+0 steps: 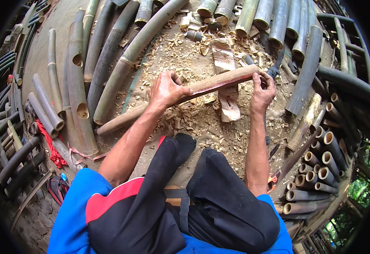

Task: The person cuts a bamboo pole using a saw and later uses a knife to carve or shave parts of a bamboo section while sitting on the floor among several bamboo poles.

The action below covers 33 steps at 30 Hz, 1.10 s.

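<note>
A long brown wooden pole (227, 78) with a reddish cut face along its side slants across in front of me, its near end low on the left. My left hand (167, 89) is closed round its middle, thumb lying along the top. At the raised right end, my right hand (262, 91) pinches the pole's tip with bent fingers. Beneath the pole lies a rough, notched wooden block (229, 106) on the ground, partly hidden by it. Pale wood shavings (193, 118) are scattered all round the block.
Bamboo poles (136, 46) lie on the left, and more bamboo lengths (280, 25) lie at the far side. Cut bamboo tubes (328, 161) are stacked on the right. A tool with an orange handle (272, 181) lies beside my right forearm. Red cloth (51, 146) lies at left.
</note>
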Available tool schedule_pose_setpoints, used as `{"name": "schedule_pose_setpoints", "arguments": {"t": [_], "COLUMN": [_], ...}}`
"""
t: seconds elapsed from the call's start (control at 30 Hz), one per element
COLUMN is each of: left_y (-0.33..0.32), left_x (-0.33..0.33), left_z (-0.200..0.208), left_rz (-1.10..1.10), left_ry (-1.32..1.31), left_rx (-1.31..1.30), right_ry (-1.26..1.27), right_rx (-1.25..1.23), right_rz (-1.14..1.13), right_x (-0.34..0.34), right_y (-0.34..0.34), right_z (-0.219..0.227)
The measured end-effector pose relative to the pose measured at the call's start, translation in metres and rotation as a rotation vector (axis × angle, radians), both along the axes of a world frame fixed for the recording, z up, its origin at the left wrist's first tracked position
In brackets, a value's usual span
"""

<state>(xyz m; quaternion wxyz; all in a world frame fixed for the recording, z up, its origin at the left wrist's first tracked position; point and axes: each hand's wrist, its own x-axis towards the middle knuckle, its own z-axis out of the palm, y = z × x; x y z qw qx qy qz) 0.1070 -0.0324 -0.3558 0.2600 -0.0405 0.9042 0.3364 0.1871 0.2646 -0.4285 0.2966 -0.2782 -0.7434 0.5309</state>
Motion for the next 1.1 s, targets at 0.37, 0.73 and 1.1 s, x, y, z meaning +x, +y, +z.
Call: {"name": "schedule_pose_setpoints", "arguments": {"t": [0.37,0.73,1.1], "left_y": [-0.020,-0.009,0.079], "left_x": [-0.044,0.017,-0.014], "left_z": [-0.051,-0.038,0.038], "left_rz": [-0.016,-0.231,-0.280], "left_ry": [-0.536,0.062,-0.198], "left_rx": [0.356,-0.072,0.461], "right_ry": [-0.089,-0.608,-0.563], "right_rx": [-0.379,0.525,0.606], "right_rz": [0.347,0.255,0.362], "right_x": [0.073,0.098,0.129], "right_y": [-0.102,-0.078,-0.109], "right_z": [0.064,0.027,-0.009]}}
